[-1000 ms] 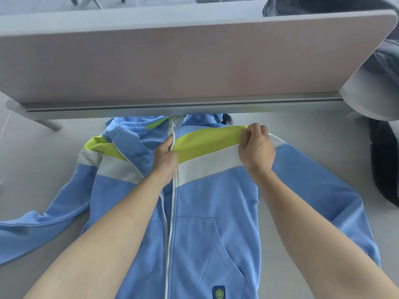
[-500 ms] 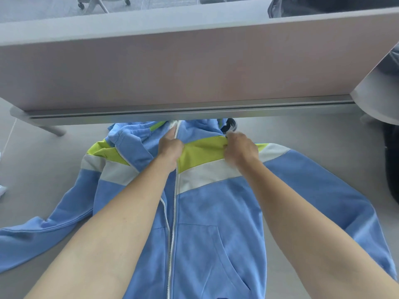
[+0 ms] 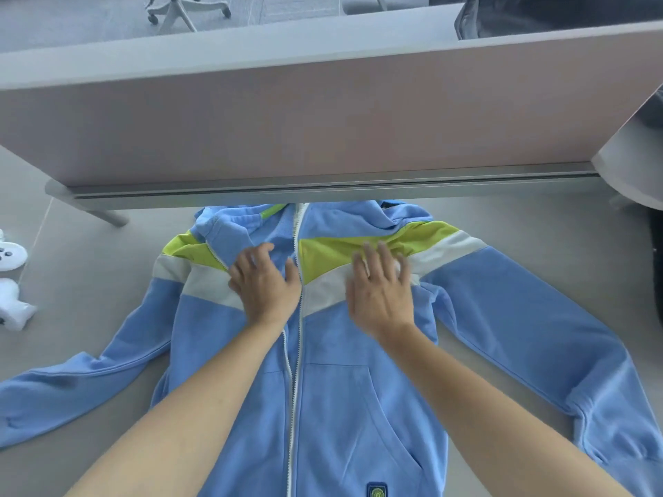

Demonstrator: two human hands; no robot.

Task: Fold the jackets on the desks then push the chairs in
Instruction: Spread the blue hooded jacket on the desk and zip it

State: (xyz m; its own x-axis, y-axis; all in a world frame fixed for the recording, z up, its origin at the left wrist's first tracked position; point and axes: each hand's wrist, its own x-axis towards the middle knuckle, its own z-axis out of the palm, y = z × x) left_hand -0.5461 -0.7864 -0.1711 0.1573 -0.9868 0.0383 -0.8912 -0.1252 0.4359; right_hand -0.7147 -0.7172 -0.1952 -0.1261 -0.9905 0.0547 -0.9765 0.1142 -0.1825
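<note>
Since the earlier frames, both pinches at the chest have been let go and the palms laid flat. From the head view, the left hand (image 3: 265,285) is pressed on the jacket (image 3: 341,407) just left of the zip (image 3: 296,353), and the right hand (image 3: 380,295) just right of it, over the green and white bands. The fingers (image 3: 373,252) of both are straight and spread, with nothing gripped. The jacket is spread front up on the tabletop (image 3: 89,274), hood at the foot of the partition (image 3: 287,120), sleeves (image 3: 538,353) splayed to either side.

Smoothing is judged the step in hand. It is best done by strokes outward from the zip, so that creases are driven off before a sleeve is folded in.

Counted: one jacket, two sleeves, two hands, two white objects (image 3: 12,252) at the left edge, one chair base (image 3: 186,10) beyond the partition
</note>
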